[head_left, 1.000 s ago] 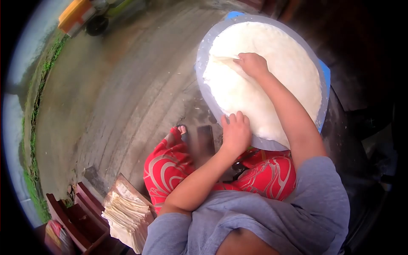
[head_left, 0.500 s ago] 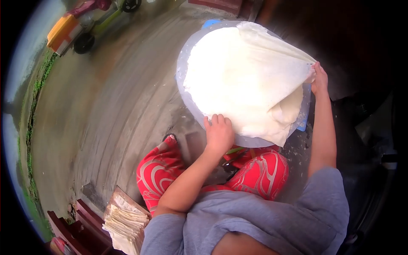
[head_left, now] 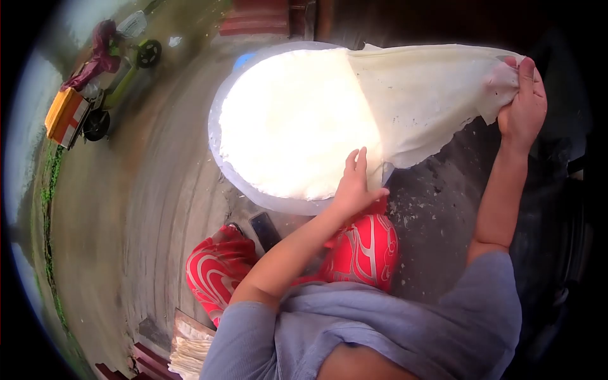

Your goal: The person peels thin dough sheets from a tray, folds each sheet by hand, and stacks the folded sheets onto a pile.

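Head view: my 2 hands are apart, a thin pale sheet [head_left: 430, 95] drawn out to my right.
My right hand [head_left: 522, 104] clamps the sheet's gathered end; its other end lies on the white round [head_left: 285, 126] on the grey-rimmed disc [head_left: 217, 155]. My left hand [head_left: 358, 183] has spread fingers at the round's near right edge; I cannot tell whether they press it. 0.5 s ago the sheet still covered much of the round, and my left hand was at the near rim. Any label on the orange-and-white box [head_left: 66, 117] is too small to read.
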`<move>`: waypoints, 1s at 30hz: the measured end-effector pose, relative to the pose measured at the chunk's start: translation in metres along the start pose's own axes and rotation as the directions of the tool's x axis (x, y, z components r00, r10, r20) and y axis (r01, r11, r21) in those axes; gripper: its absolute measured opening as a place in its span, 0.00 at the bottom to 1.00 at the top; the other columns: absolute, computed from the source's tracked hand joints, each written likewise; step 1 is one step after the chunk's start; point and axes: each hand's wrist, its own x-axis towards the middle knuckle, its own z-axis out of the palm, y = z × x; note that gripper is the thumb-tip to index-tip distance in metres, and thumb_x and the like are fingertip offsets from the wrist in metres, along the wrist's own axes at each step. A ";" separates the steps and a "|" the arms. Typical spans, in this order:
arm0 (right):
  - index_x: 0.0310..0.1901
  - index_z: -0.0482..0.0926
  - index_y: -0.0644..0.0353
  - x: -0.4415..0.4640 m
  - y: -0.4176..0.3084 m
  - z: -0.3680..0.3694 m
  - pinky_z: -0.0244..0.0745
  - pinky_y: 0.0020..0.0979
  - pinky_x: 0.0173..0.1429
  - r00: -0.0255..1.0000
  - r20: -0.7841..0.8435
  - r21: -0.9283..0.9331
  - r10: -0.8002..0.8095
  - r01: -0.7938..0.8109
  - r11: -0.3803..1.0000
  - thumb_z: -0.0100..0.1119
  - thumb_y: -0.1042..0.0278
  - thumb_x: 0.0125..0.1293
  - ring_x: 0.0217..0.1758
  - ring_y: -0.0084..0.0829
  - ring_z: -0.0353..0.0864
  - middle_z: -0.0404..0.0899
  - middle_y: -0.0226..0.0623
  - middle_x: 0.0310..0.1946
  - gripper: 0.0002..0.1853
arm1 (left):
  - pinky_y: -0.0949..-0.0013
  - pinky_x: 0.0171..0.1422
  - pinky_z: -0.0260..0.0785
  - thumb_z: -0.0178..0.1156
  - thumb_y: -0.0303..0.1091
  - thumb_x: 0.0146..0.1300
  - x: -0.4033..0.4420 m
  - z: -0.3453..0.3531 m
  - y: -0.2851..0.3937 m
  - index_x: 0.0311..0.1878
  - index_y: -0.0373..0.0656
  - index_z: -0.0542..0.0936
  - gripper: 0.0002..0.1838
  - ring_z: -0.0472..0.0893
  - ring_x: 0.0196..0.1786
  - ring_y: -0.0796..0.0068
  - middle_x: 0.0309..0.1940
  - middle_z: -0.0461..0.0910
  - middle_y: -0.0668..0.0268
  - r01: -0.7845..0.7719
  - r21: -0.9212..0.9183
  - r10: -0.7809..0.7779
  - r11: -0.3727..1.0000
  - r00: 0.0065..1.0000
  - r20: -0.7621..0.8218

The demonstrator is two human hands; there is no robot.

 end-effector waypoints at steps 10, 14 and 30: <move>0.50 0.75 0.73 0.014 -0.094 0.040 0.73 0.35 0.57 0.905 -0.315 0.010 -0.287 0.306 0.952 0.44 0.68 0.72 0.51 0.36 0.79 0.79 0.45 0.47 0.16 | 0.58 0.60 0.65 0.53 0.14 0.43 0.058 0.022 0.073 0.51 0.38 0.75 0.26 0.73 0.55 0.50 0.51 0.75 0.54 -0.459 0.030 0.426 0.888 0.797 -0.428; 0.45 0.72 0.60 0.040 -0.072 0.014 0.77 0.33 0.49 0.917 0.099 0.037 -0.385 0.384 0.923 0.42 0.52 0.73 0.43 0.33 0.78 0.75 0.38 0.41 0.18 | 0.74 0.49 0.70 0.54 0.17 0.55 0.047 -0.056 0.067 0.49 0.37 0.77 0.16 0.79 0.43 0.74 0.41 0.81 0.63 -0.351 -0.375 0.138 0.858 0.861 -0.490; 0.49 0.74 0.62 0.076 0.084 0.039 0.78 0.33 0.48 0.886 0.324 0.493 0.331 -0.457 0.740 0.51 0.68 0.68 0.43 0.31 0.81 0.80 0.38 0.40 0.11 | 0.78 0.52 0.68 0.51 0.18 0.65 0.070 -0.304 0.081 0.51 0.33 0.78 0.13 0.79 0.44 0.81 0.43 0.81 0.66 -0.308 0.108 0.308 0.945 0.735 -0.604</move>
